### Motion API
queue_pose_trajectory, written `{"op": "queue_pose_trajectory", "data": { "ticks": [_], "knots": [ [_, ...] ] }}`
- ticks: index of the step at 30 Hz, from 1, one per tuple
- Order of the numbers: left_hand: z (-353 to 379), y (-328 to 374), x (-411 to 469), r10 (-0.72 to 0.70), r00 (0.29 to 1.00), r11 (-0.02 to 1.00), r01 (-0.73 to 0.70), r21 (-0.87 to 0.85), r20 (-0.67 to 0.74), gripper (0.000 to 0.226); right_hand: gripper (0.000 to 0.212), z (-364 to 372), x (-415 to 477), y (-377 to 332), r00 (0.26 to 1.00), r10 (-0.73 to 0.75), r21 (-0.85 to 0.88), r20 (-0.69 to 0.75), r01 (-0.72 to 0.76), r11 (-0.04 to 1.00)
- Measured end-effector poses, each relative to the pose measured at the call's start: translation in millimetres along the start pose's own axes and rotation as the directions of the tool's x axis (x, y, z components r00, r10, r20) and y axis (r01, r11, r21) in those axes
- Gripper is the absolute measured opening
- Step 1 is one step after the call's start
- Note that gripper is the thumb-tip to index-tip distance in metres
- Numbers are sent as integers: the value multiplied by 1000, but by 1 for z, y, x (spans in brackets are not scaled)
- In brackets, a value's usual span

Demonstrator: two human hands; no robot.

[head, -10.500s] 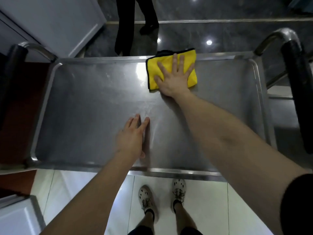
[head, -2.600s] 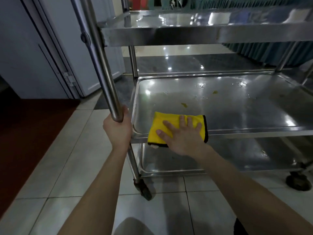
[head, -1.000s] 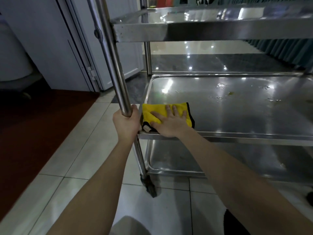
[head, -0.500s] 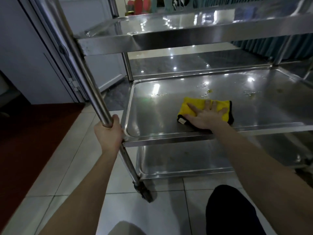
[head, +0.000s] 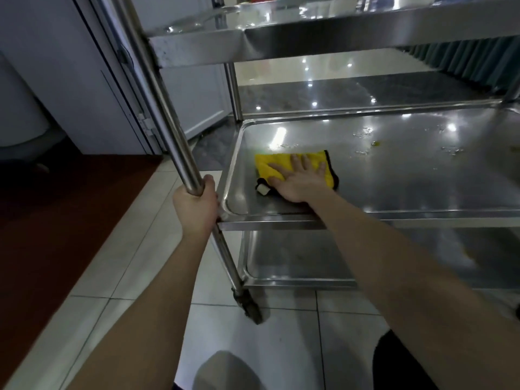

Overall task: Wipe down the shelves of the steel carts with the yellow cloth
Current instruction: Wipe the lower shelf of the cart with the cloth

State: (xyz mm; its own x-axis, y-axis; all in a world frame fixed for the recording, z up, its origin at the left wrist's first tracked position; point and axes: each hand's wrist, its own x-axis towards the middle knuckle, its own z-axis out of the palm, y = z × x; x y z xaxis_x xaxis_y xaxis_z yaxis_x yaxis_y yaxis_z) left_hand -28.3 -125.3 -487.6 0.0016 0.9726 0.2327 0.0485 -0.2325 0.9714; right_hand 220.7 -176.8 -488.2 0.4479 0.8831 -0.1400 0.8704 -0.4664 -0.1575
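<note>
The yellow cloth (head: 268, 165), edged in black with a white tag, lies flat near the left end of the steel cart's middle shelf (head: 408, 175). My right hand (head: 298, 180) presses down on the cloth with straight, spread fingers. My left hand (head: 197, 205) grips the cart's front left upright post (head: 166, 114) just beside the shelf corner. Yellowish crumbs and wet spots (head: 374, 143) dot the shelf further right. The top shelf (head: 323, 32) hangs above and the bottom shelf (head: 295, 257) sits below.
A caster wheel (head: 251, 311) stands on the pale tiled floor. A grey door with a hinge (head: 145, 123) is behind the post, and a dark red mat (head: 56, 220) covers the floor at left. My knees show at the bottom edge.
My right hand has slid the cloth back toward the shelf's left end from nearer the middle. My left hand keeps its grip on the post.
</note>
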Motion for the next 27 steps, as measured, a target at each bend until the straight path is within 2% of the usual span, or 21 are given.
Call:
{"op": "queue_pose_trajectory", "data": {
  "ticks": [4, 6, 7, 8, 9, 10, 11, 13, 15, 18, 20, 27],
  "knots": [
    [-3, 9, -3, -39, 999, 990, 43, 135, -30, 48, 73, -17, -34, 141, 987, 159, 8, 10, -159, 987],
    [-6, 14, -16, -25, 988, 982, 53, 182, -153, 48, 79, -23, -57, 196, 976, 219, 8, 8, -219, 976],
    [-7, 16, -29, 35, 968, 980, 15, 198, -247, 51, 82, -26, -64, 210, 974, 229, 4, 3, -229, 974],
    [-4, 17, -47, 159, 935, 967, -82, 243, -318, 52, 84, -26, -68, 216, 974, 228, 0, 0, -228, 974],
    [2, 19, -67, 320, 898, 923, -223, 314, -302, 47, 84, -26, -71, 216, 974, 225, 0, -4, -225, 974],
    [13, 19, -86, 460, 869, 851, -373, 369, -182, 39, 84, -26, -72, 211, 974, 227, 2, -13, -227, 974],
    [29, 20, -102, 543, 840, 770, -496, 402, -4, 30, 82, -24, -73, 206, 973, 230, 5, -26, -230, 973],
    [70, 23, -119, 556, 775, 641, -629, 440, 299, 22, 81, -22, -74, 198, 973, 226, 6, -46, -226, 974],
    [111, 31, -122, 493, 746, 572, -665, 479, 447, 31, 80, -21, -75, 197, 976, 211, 4, -50, -211, 977],
    [151, 37, -116, 364, 759, 497, -648, 577, 540, 55, 79, -21, -77, 196, 980, 194, -7, -35, -195, 981],
    [162, 34, -113, 332, 764, 468, -643, 606, 553, 61, 79, -21, -77, 194, 982, 188, -2, -30, -188, 982],
    [166, 17, -88, 449, 745, 438, -665, 605, 494, 47, 81, -13, -69, 178, 977, 207, 7, -62, -206, 978]
  ]
}}
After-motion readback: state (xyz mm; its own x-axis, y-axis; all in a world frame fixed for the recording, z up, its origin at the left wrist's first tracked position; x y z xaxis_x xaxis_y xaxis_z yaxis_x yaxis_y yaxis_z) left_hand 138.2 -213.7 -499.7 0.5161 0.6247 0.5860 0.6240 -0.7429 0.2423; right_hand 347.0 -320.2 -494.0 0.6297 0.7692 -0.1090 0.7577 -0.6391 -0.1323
